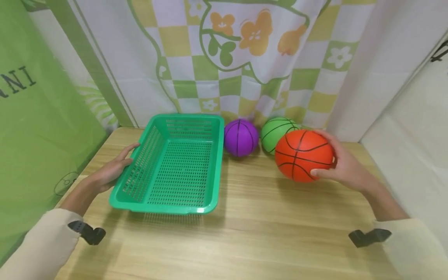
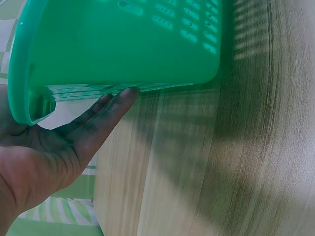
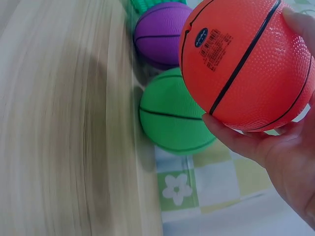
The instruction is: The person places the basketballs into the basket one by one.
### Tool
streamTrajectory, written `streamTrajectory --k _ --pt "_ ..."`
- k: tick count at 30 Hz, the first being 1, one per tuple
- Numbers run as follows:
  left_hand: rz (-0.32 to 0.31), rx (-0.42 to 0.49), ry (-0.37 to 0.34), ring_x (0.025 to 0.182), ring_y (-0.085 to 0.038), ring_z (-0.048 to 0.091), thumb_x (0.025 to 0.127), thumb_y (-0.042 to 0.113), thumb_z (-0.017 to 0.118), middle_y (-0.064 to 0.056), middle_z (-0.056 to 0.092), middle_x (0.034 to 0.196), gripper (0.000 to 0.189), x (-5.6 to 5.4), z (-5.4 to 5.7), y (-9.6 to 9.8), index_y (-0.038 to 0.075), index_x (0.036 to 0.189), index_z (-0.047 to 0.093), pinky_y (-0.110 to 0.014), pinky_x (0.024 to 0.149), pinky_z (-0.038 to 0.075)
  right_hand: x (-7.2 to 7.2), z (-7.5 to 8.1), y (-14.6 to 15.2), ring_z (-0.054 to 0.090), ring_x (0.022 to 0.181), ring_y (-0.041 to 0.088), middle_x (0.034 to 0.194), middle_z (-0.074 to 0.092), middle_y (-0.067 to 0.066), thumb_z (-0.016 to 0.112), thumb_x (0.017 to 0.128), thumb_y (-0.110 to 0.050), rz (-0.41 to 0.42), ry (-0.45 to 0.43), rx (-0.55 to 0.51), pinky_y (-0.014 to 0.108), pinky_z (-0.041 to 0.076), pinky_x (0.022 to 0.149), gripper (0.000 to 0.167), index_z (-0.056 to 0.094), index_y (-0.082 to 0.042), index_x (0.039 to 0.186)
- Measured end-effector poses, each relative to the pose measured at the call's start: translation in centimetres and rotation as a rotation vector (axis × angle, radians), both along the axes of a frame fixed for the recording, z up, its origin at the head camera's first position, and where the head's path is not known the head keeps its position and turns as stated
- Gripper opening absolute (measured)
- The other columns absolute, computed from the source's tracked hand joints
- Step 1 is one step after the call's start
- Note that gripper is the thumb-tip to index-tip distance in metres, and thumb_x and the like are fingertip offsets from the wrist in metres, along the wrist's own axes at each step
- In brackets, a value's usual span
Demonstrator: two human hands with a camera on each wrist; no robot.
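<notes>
My right hand (image 1: 344,165) grips a red toy basketball (image 1: 301,155) from its right side, thumb at the front and fingers round the back. In the right wrist view the ball (image 3: 241,64) is held up off the table, its printed label showing. Behind it sits a green basketball (image 1: 276,130), partly hidden by the red one. At the left, straight fingers of my left hand (image 1: 112,171) touch the outer side wall of a green plastic basket (image 1: 182,142). From the left wrist, those fingers (image 2: 98,128) lie along the wall below the rim.
Between the basket and the green ball stands a purple basketball (image 1: 241,138) at the back of the wooden table (image 1: 252,225). A patterned curtain (image 1: 196,70) hangs behind, green cloth (image 1: 35,128) at the left, and a pale wall (image 1: 413,128) at the right.
</notes>
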State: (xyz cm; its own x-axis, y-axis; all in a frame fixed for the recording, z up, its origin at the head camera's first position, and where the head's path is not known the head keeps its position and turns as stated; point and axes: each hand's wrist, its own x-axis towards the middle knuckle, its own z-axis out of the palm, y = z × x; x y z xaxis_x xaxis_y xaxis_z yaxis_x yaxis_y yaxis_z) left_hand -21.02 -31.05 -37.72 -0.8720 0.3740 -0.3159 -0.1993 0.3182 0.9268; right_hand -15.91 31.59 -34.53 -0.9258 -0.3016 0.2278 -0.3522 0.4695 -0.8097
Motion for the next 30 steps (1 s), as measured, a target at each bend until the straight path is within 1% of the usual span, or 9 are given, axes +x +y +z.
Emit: streamTrajectory --k 4,8,12,15,18,25,30 --pt "-0.001 0.014 0.008 0.112 -0.038 0.057 0.11 0.019 0.018 -0.038 0.028 0.143 0.059 -0.3 0.1 0.0 0.03 0.16 -0.011 -0.051 0.088 0.053 -0.5 0.1 -1.0 0.051 0.116 0.018 0.15 0.034 0.013 0.08 0.075 0.006 0.03 0.013 -0.024 0.029 0.056 0.078 0.102 0.028 -0.023 0.158" --pt "0.005 0.017 -0.001 0.112 -0.038 0.058 0.11 0.019 0.017 -0.037 0.028 0.144 0.058 -0.3 0.0 0.0 0.032 0.16 -0.01 -0.052 0.087 0.053 -1.0 0.2 -2.0 0.051 0.117 0.021 0.152 0.032 0.014 0.081 0.075 0.006 0.07 0.019 -0.051 0.03 0.056 0.08 0.104 0.027 -0.024 0.158" --pt "0.009 0.011 -0.008 0.115 -0.042 0.056 0.11 0.019 0.017 -0.038 0.028 0.144 0.058 -0.2 0.0 0.0 0.032 0.16 -0.009 -0.054 0.088 0.053 -1.6 0.2 -3.1 0.05 0.118 0.031 0.153 0.029 0.016 0.081 0.075 0.005 0.095 0.021 -0.058 0.03 0.056 0.079 0.104 0.026 -0.023 0.158" --pt "0.004 0.002 -0.006 0.119 -0.046 0.052 0.11 0.018 0.017 -0.039 0.025 0.146 0.058 -0.1 0.2 -0.1 0.031 0.16 -0.01 -0.055 0.089 0.052 -2.0 0.2 -4.0 0.048 0.12 0.04 0.155 0.027 0.015 0.082 0.076 0.004 0.115 0.024 -0.067 0.031 0.056 0.079 0.102 0.026 -0.021 0.158" --pt "-0.002 0.0 -0.003 0.121 -0.048 0.05 0.11 0.018 0.018 -0.04 0.024 0.147 0.059 -0.1 0.2 0.0 0.031 0.16 -0.011 -0.056 0.089 0.052 -2.3 0.3 -4.8 0.048 0.121 0.043 0.155 0.027 0.013 0.082 0.076 0.003 0.133 0.02 -0.079 0.032 0.056 0.079 0.102 0.027 -0.023 0.158" --pt "0.022 0.004 -0.012 0.116 -0.044 0.055 0.11 0.018 0.019 -0.039 0.028 0.145 0.06 -0.2 0.2 0.1 0.032 0.16 -0.01 -0.055 0.087 0.053 -2.8 0.7 -7.1 0.049 0.122 0.041 0.15 0.034 0.012 0.083 0.075 0.002 0.181 0.032 -0.102 0.035 0.056 0.083 0.102 0.029 -0.026 0.157" --pt "0.031 -0.003 -0.016 0.114 -0.043 0.057 0.11 0.019 0.018 -0.039 0.029 0.144 0.059 -0.2 0.1 0.1 0.033 0.16 -0.009 -0.056 0.086 0.054 -3.1 0.8 -8.6 0.05 0.123 0.041 0.149 0.036 0.013 0.085 0.074 -0.002 0.208 0.027 -0.095 0.046 0.055 0.086 0.103 0.029 -0.026 0.157"
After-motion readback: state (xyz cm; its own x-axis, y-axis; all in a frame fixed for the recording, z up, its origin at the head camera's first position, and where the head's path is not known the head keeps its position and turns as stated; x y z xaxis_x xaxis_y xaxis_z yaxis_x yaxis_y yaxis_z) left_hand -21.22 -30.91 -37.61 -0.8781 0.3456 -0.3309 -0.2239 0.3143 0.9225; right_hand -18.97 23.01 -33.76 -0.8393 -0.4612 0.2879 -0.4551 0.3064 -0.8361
